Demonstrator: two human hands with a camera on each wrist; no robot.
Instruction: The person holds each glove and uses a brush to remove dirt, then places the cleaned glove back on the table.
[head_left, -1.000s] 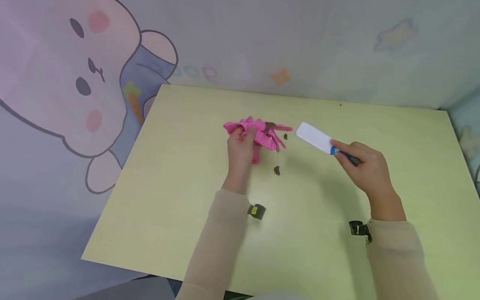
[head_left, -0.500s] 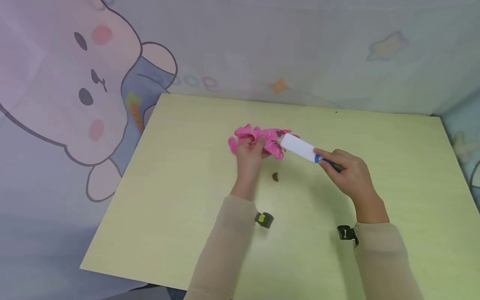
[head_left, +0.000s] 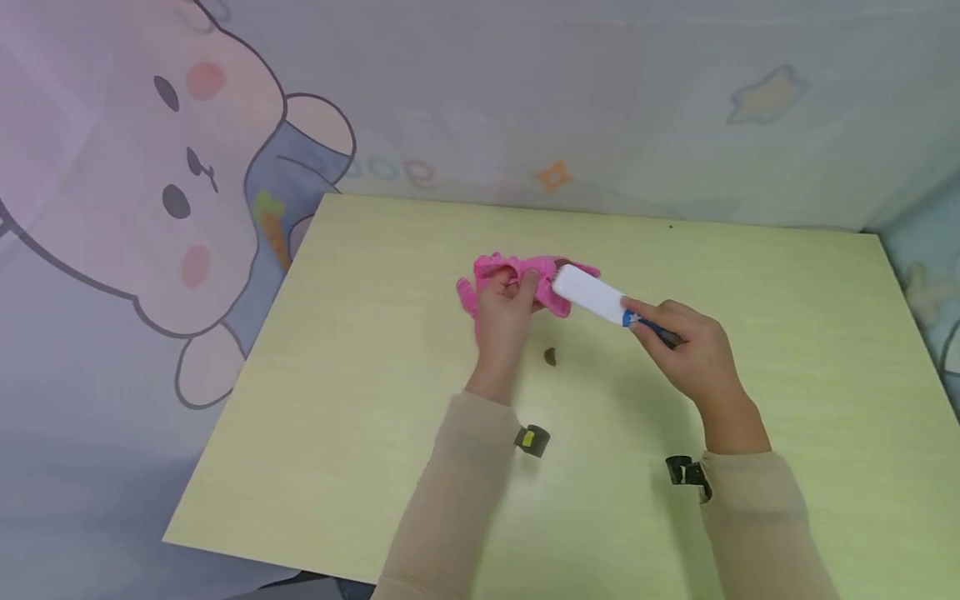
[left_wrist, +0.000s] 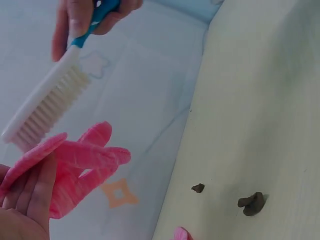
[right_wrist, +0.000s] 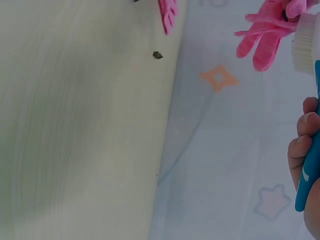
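My left hand (head_left: 504, 321) holds a pink glove (head_left: 542, 265) above the table, its thumb on top of the fabric. The glove's fingers point to the right, and a brown smear shows near their base in the head view. My right hand (head_left: 693, 354) grips the blue handle of a scrub brush (head_left: 592, 295) with a white back. Pale bristles show in the left wrist view, where the brush (left_wrist: 42, 102) meets or nearly meets the glove (left_wrist: 82, 160). In the right wrist view the bristles are right at the glove (right_wrist: 267, 37).
A brown clump (head_left: 551, 357) lies on the pale yellow table (head_left: 337, 417) below the glove. A smaller brown crumb (left_wrist: 198, 188) lies near it. Another pink piece (right_wrist: 169, 16) hangs near the table's far edge. A printed curtain (head_left: 637, 100) stands behind the table.
My right hand has brought the brush leftward from beside the glove onto its finger end. The glove has turned slightly in my left hand, and the head view has shifted a little.
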